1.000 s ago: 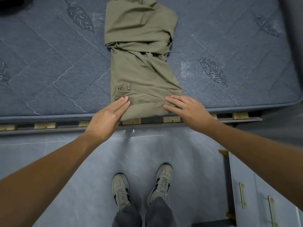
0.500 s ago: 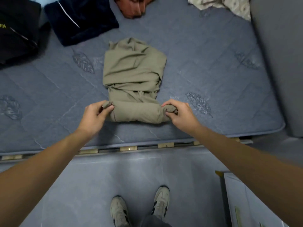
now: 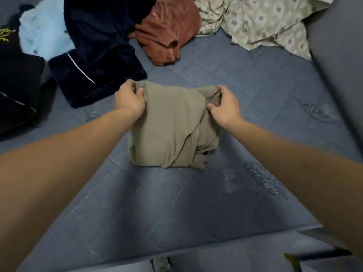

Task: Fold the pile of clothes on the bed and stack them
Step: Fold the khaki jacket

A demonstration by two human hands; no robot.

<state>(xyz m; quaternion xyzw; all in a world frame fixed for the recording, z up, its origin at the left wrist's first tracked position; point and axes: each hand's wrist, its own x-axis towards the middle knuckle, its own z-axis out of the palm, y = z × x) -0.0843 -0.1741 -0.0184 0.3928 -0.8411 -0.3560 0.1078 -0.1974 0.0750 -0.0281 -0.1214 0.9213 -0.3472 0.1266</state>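
Note:
An olive-green garment point(image 3: 172, 126) lies folded into a compact rectangle in the middle of the grey-blue mattress point(image 3: 176, 209). My left hand point(image 3: 128, 100) grips its far left corner. My right hand point(image 3: 224, 104) pinches its far right corner, where the cloth bunches. Both hands sit at the fold's far edge. Beyond it lie unfolded clothes: a dark navy garment with a white stripe point(image 3: 98, 46), a rust-brown one point(image 3: 169, 30), a pale blue one point(image 3: 42, 35) and a black one with yellow print point(image 3: 13, 81).
A cream patterned sheet point(image 3: 261, 20) is crumpled at the far right of the bed. A grey wall or headboard point(image 3: 339, 61) rises along the right side. The mattress's near edge runs along the bottom, with a shoe point(image 3: 161, 265) on the floor below it.
My hands took hold of the garment's near end and carried it away from me, over the rest, making a shorter, thicker fold. My view tilted up, bringing the pile into sight.

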